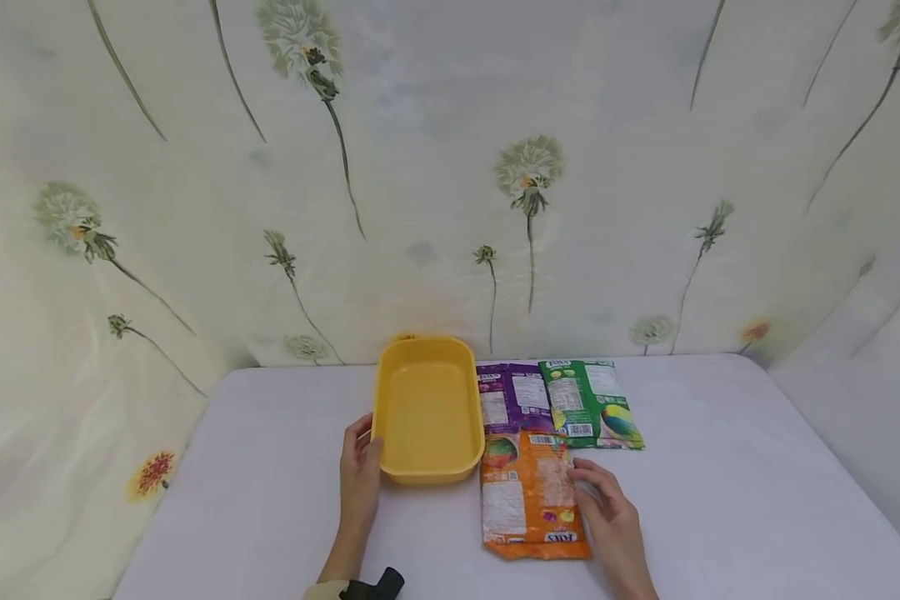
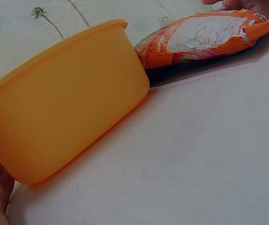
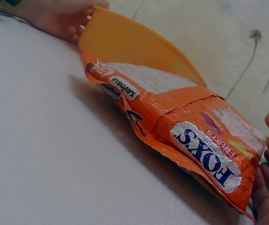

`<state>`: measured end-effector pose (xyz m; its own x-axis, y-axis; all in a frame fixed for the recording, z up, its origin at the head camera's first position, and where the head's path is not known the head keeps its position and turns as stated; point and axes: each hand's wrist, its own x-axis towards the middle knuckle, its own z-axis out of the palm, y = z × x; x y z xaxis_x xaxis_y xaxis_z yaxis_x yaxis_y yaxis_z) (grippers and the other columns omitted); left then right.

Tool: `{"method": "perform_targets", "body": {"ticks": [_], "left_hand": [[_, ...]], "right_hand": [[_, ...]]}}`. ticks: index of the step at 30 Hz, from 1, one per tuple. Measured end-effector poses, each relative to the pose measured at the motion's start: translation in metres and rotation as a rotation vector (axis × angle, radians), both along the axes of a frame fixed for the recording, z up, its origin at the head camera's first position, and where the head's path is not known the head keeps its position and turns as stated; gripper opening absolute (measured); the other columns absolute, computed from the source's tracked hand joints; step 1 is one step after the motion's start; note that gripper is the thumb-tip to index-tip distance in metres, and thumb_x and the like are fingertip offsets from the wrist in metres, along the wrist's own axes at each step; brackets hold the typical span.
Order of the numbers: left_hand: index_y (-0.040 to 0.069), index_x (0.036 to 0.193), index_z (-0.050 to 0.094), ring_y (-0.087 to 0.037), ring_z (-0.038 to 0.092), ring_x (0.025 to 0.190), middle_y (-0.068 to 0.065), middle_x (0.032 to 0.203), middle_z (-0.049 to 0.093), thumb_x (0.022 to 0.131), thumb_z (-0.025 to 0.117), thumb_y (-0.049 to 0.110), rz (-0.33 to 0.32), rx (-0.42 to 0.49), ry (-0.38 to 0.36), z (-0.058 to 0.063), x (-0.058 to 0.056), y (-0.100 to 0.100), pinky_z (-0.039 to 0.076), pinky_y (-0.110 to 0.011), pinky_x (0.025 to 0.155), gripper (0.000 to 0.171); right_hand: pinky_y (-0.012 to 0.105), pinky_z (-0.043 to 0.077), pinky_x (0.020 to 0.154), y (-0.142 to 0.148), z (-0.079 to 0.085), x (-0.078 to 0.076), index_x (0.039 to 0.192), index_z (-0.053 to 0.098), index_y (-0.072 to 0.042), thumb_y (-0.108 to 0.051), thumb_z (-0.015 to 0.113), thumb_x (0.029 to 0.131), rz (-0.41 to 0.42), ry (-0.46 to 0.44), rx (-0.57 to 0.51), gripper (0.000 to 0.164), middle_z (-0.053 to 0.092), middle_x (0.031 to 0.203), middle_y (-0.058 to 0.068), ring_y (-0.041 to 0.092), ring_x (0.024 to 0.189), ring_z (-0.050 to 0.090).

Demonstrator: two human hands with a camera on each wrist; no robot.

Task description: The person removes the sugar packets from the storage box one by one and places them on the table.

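Observation:
A yellow plastic tub (image 1: 428,477) stands on the table, its side wall (image 2: 73,103) showing in the left wrist view. My left hand (image 1: 359,471) lies along the tub's left side, its fingers touching the wall. To the tub's right lies an orange Fox's Fruits candy bag (image 1: 536,500), printed side up, its lettered end (image 3: 207,157) near in the right wrist view. At the bag's right edge, my right hand (image 1: 611,521) pinches it between thumb and fingers (image 3: 265,190). The undersides of these fingers are partly hidden.
Behind the orange bag lie a purple candy bag (image 1: 521,398), close beside the tub, and a green one (image 1: 594,404) to its right. A white cloth covers the table (image 1: 727,483). A dandelion-patterned sheet (image 1: 427,183) hangs along the back edge.

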<state>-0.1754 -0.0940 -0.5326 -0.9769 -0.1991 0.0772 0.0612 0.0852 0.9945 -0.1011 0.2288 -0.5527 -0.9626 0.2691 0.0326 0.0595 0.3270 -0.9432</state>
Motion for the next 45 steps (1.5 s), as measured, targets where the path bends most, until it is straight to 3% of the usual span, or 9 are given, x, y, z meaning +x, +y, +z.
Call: {"method": "perform_targets", "body": {"ticks": [2,9,16,23,33,40,45], "left_hand": [[0.008,0.134,0.046,-0.025,0.053,0.12,-0.011,0.134,0.052,0.096,0.047,0.011,0.0,-0.012,0.008,0.005,0.002,0.003,0.044,-0.009,0.087,0.038],[0.01,0.133,0.047,-0.022,0.054,0.119,-0.007,0.133,0.053,0.096,0.048,0.012,0.023,-0.033,0.008,0.005,0.003,0.004,0.044,-0.009,0.088,0.037],[0.011,0.133,0.047,-0.021,0.054,0.119,-0.007,0.132,0.054,0.096,0.047,0.012,0.01,-0.026,-0.012,0.001,0.007,0.005,0.044,-0.01,0.088,0.037],[0.019,0.133,0.047,-0.018,0.053,0.121,-0.002,0.134,0.052,0.097,0.048,0.016,0.0,0.008,0.006,-0.02,-0.008,0.002,0.044,-0.01,0.089,0.036],[0.019,0.131,0.049,-0.02,0.055,0.119,-0.003,0.131,0.054,0.096,0.049,0.016,0.037,-0.014,0.027,-0.025,-0.01,0.004,0.046,-0.016,0.091,0.035],[0.019,0.135,0.046,-0.022,0.051,0.123,-0.005,0.135,0.052,0.098,0.049,0.023,0.001,-0.058,0.029,-0.025,-0.012,0.003,0.045,-0.033,0.101,0.038],[0.022,0.144,0.037,-0.024,0.042,0.134,-0.004,0.147,0.042,0.098,0.047,0.035,-0.09,-0.113,0.001,-0.024,-0.007,-0.002,0.037,-0.043,0.108,0.049]], "right_hand": [[0.0,0.034,0.094,0.001,0.0,0.001,0.119,0.058,-0.012,-0.02,0.05,0.097,0.002,-0.022,-0.007,0.024,0.045,0.138,-0.003,-0.005,0.124,0.038],[0.0,0.032,0.096,0.001,0.001,0.002,0.123,0.055,-0.013,-0.027,0.049,0.098,0.016,-0.071,-0.042,0.03,0.043,0.141,-0.004,0.002,0.129,0.036],[-0.001,0.031,0.095,0.001,0.001,0.011,0.125,0.055,-0.012,-0.029,0.049,0.097,0.009,-0.085,-0.039,0.033,0.044,0.14,-0.002,-0.01,0.121,0.037],[-0.001,0.033,0.094,0.003,0.001,0.006,0.123,0.055,-0.015,-0.029,0.049,0.098,0.003,-0.067,-0.014,0.03,0.045,0.138,-0.007,-0.007,0.123,0.039],[0.0,0.035,0.093,-0.001,0.002,0.004,0.13,0.049,-0.017,-0.033,0.049,0.097,-0.015,-0.11,-0.054,0.037,0.047,0.137,-0.005,-0.005,0.123,0.04],[0.0,0.035,0.091,-0.002,0.003,-0.001,0.14,0.036,-0.021,-0.028,0.047,0.099,-0.028,-0.151,-0.121,0.043,0.042,0.14,-0.005,0.003,0.127,0.039],[0.008,0.038,0.099,0.003,0.005,-0.004,0.144,0.027,-0.022,-0.034,0.046,0.098,0.023,-0.164,-0.076,0.051,0.037,0.146,-0.002,0.015,0.135,0.036]]}}
